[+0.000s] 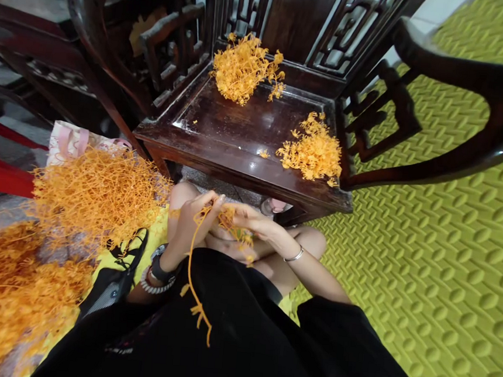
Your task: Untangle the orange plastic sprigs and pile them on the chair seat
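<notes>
My left hand is closed in a pinch on a thin orange stem, which looks like plastic. The stem hangs down over the black shirt, with small offshoots near its lower end. Close beside it, my right hand curls around a cluster of small orange flower-like pieces. Some of these pieces dangle below the fingers over my crossed legs. The two hands nearly meet, and their fingertips partly hide what lies between them.
A dark wooden armchair stands ahead, bearing an orange heap at the back and another pile at the front right. Tangled orange stems and a larger orange mass lie left, near a black strapped item. Yellow padding covers the right.
</notes>
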`<state>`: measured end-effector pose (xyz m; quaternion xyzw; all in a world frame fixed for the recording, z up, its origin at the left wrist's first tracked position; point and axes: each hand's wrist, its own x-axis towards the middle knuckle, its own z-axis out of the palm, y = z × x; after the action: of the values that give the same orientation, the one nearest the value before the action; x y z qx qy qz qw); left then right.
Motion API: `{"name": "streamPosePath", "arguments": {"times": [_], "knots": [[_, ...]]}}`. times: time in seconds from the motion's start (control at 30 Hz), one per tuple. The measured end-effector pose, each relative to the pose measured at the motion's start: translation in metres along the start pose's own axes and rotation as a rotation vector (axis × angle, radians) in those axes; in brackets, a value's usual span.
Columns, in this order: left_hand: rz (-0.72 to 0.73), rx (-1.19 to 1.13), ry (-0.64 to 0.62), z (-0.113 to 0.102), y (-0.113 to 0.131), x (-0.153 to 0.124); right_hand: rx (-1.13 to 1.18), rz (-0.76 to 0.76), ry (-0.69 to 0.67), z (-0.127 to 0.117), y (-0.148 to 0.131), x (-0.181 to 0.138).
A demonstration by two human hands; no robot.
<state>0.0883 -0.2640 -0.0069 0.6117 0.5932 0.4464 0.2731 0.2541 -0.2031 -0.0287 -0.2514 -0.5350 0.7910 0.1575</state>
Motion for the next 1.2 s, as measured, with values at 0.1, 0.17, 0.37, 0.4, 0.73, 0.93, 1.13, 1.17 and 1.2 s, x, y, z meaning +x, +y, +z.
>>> {"name": "streamPosePath", "arguments": {"times": [0.1, 0.17, 0.37, 0.4, 0.73, 0.93, 1.13, 1.17, 1.2], "knots": [[-0.056, 0.004, -0.019, -0.002, 0.000, -0.002, -0.090, -0.098, 0.069, 0.011, -0.005, 0.003], [-0.088, -0.015, -0.032, -0.002, -0.003, -0.003, -0.170, -0.158, 0.221, 0.018, -0.004, 0.005], [-0.128, -0.196, -0.068, -0.004, -0.013, -0.006, -0.221, -0.218, 0.569, 0.026, 0.007, 0.009], [-0.141, -0.216, -0.068, -0.005, -0.014, -0.006, -0.216, -0.209, 0.597, 0.025, 0.010, 0.010], [-0.204, -0.185, 0.108, 0.004, -0.007, -0.015, -0.096, -0.173, 0.549, 0.031, 0.033, 0.041], [-0.234, -0.212, 0.163, 0.004, -0.010, -0.023, -0.204, -0.257, 0.647, 0.042, 0.047, 0.048], [-0.181, -0.222, 0.135, -0.011, -0.021, -0.018, -0.300, -0.288, 0.574, 0.029, 0.043, 0.041], [-0.177, -0.206, 0.104, -0.015, -0.023, -0.017, -0.314, -0.296, 0.600, 0.025, 0.040, 0.038], [-0.173, -0.188, 0.069, -0.019, -0.026, -0.016, -0.331, -0.307, 0.632, 0.022, 0.037, 0.035]]}}
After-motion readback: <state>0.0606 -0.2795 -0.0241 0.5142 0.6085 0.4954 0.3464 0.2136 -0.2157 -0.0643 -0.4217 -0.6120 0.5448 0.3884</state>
